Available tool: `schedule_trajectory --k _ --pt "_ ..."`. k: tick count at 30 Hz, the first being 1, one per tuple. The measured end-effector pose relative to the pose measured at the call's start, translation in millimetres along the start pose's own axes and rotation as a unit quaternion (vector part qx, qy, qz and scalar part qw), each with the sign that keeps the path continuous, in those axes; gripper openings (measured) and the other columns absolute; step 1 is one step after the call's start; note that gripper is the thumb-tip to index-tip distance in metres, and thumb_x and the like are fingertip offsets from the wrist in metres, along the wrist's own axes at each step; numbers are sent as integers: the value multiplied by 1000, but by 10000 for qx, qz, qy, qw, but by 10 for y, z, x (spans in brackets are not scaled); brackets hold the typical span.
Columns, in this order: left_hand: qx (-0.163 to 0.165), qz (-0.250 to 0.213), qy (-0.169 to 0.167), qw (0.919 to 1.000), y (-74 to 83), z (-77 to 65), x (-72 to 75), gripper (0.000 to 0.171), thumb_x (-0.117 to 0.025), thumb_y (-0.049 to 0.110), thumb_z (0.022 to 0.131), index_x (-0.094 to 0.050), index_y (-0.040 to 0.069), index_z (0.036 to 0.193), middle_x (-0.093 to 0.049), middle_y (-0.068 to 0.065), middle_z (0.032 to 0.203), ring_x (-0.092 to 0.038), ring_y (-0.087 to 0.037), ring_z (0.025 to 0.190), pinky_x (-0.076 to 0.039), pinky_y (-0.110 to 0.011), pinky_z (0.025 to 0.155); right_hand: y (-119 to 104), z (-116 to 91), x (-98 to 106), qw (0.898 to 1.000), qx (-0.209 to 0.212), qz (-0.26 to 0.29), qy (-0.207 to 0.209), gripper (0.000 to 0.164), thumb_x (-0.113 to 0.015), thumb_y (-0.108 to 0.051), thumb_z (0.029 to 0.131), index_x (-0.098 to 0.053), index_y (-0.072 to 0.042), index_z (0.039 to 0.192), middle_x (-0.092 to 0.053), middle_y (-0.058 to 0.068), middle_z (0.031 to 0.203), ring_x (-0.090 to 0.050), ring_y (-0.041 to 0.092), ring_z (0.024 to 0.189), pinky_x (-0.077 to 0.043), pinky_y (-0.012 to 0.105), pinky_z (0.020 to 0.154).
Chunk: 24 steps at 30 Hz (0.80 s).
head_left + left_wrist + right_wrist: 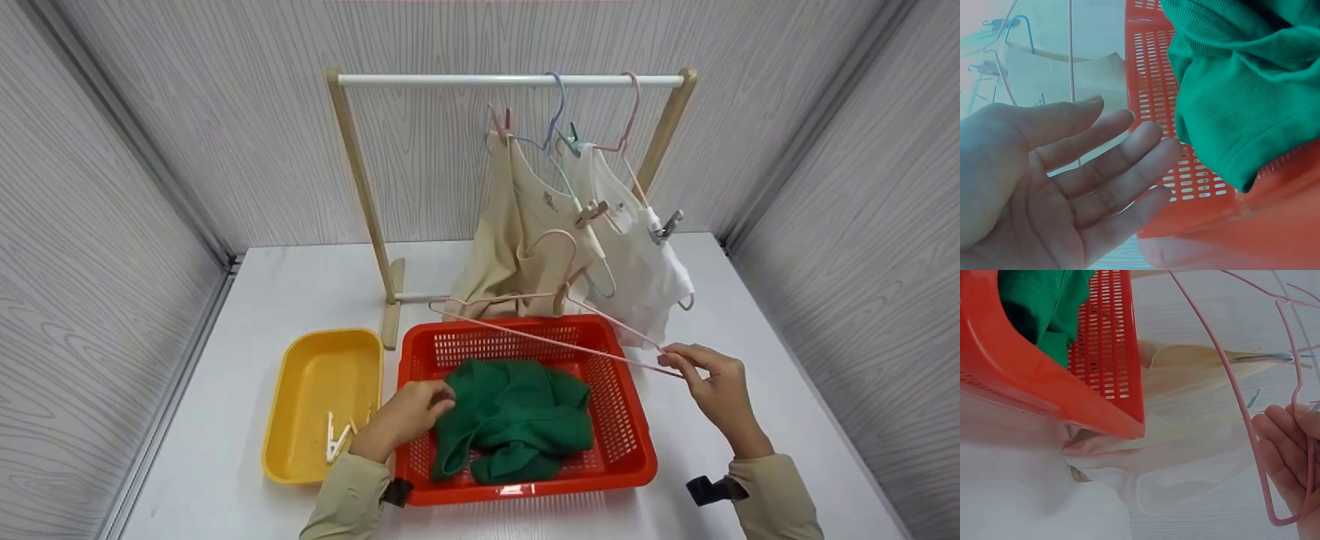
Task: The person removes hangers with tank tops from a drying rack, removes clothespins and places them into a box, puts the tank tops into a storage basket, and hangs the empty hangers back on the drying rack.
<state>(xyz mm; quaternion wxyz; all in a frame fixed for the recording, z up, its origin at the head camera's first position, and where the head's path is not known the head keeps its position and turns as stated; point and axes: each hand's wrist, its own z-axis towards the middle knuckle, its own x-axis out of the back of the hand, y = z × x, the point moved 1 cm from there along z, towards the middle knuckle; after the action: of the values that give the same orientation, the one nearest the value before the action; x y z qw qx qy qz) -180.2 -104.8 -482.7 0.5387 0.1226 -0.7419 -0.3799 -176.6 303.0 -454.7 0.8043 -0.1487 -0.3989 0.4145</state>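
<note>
My right hand [709,382] pinches one end of a pink clothes hanger [540,334], held level above the back of the red basket [649,457]. In the right wrist view the hanger [1234,382] runs up from my fingers, with no garment on it. A crumpled green ribbed garment [517,420] lies in the basket. My left hand [409,412] is over the basket's left rim, beside the garment. Seen in the left wrist view, that hand [1089,180] has its fingers loosely extended and holds nothing.
Behind the basket, a rack [450,79] carries a beige garment [495,225] on a blue hanger and a white garment [637,262] on a pink one, both clipped with clothespins. At the left stands a yellow tray [322,360] with white clothespins [335,439] inside.
</note>
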Motion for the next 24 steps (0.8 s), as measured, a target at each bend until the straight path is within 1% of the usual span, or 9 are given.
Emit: schedule_trajectory --k 4,9,16,20,24 --pt "-54 -40 62 10000 -13 0 -6 20 -56 13 96 -65 0 109 -69 -14 103 -60 -21 86 -57 -44 88 -56 39 -30 10000 -4 -60 -22 19 -69 14 76 -73 4 91 -74 18 79 -58 -24 85 -46 -1 78" --pt "-198 -7 207 9996 -27 0 -13 20 -57 12 96 -65 -1 108 -69 -16 103 -61 -22 86 -57 -45 87 -108 89 -89 9999 136 -85 -23 18 -69 14 76 -73 5 92 -75 17 80 -58 -24 85 -47 -1 77" --pt "36 -167 307 9994 -45 8 -10 22 -57 13 96 -63 0 112 -68 -15 107 -61 -22 89 -57 -45 91 -201 151 -180 9997 203 -96 118 19 -67 16 77 -71 8 94 -74 20 82 -57 -25 87 -47 -1 77" --pt "125 -202 351 9991 -57 15 -11 22 -57 14 96 -63 1 113 -68 -15 107 -60 -22 89 -56 -45 92 -270 196 -232 9992 327 -58 217 20 -66 18 77 -71 9 95 -74 22 82 -57 -24 88 -47 -1 77" --pt "184 -206 340 9990 -61 20 -20 22 -57 14 96 -63 2 113 -68 -14 107 -60 -21 89 -57 -44 92 -362 260 -300 9988 410 -48 275 21 -64 19 79 -71 9 96 -73 22 82 -61 -18 85 -46 -2 77"
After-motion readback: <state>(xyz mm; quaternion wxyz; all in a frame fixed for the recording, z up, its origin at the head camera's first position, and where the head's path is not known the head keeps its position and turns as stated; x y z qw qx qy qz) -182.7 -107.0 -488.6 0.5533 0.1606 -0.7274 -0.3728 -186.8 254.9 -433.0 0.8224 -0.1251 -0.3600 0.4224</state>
